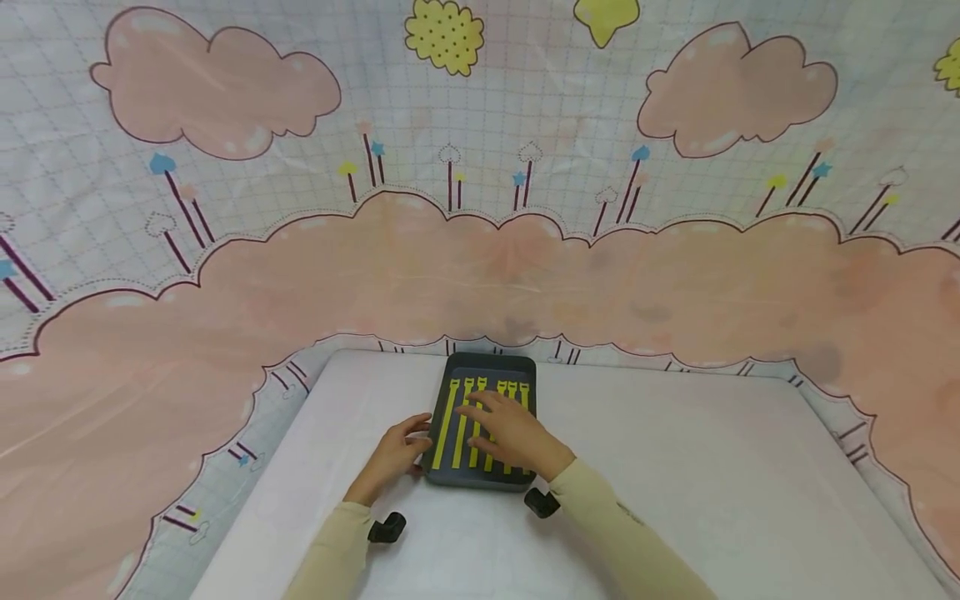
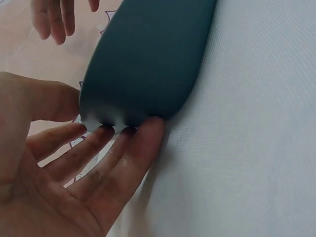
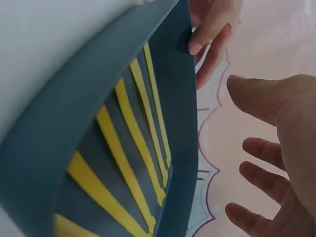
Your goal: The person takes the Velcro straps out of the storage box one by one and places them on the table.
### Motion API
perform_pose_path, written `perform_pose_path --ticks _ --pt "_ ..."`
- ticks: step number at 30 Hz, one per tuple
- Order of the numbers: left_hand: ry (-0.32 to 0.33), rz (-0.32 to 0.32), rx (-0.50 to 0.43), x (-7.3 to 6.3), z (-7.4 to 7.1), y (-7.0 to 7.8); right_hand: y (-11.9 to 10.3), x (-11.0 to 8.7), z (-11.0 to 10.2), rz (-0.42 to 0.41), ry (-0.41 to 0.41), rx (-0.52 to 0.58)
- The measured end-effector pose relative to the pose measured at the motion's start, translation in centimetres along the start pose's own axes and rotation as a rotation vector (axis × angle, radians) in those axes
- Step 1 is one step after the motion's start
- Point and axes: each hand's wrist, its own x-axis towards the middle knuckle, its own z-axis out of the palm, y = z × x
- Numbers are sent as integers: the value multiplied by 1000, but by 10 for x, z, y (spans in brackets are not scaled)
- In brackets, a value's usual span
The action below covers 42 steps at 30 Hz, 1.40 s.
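Observation:
A dark blue-grey rectangular tray (image 1: 491, 362) stands on the white table. Inside it, several long yellow flat strips (image 1: 446, 425) with wider notched heads lie side by side, heads at the far end. My left hand (image 1: 397, 452) is at the tray's left side; in the left wrist view its fingertips (image 2: 157, 123) touch the outer wall (image 2: 143, 54) and the thumb is by the rim. Over the tray hovers my right hand (image 1: 517, 432), fingers spread and holding nothing, hiding parts of some strips. The right wrist view shows it apart from the strips (image 3: 120, 158).
White table surface (image 1: 697, 467) extends on both sides of the tray. Behind it hangs a backdrop (image 1: 525, 275) printed with pink clouds. Small black devices (image 1: 387, 527) are at both wrists.

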Motion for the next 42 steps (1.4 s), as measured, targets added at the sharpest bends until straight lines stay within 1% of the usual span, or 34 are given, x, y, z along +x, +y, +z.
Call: perform_pose_path --ticks 3,6,9,13,18,21,25,30,36,42 --pt "-4 -14 -27 0 0 -2 -2 6 -3 -34 -13 -7" --pt "-6 -14 -40 1 -1 -3 -3 13 -5 -62 -25 -7" --pt "-12 -7 -53 1 -3 -4 -3 20 -5 -68 -53 -7" --pt "-27 -20 -80 -3 -5 -5 -2 28 -3 -73 -100 -1" --pt "-33 -16 -88 -6 -5 -5 1 39 0 -100 -121 4" --pt "-30 -7 -94 -4 -5 -6 2 44 1 -83 -149 23" --pt "-28 -10 -98 -4 -6 -6 3 50 5 -63 -161 35" --pt "-39 -13 -85 -1 -4 -6 7 54 12 -64 -148 39" --pt "-39 5 -79 3 -2 -4 13 61 18 -22 -122 30" --pt "-31 -3 -79 -2 -1 -2 16 66 26 -25 -144 29"
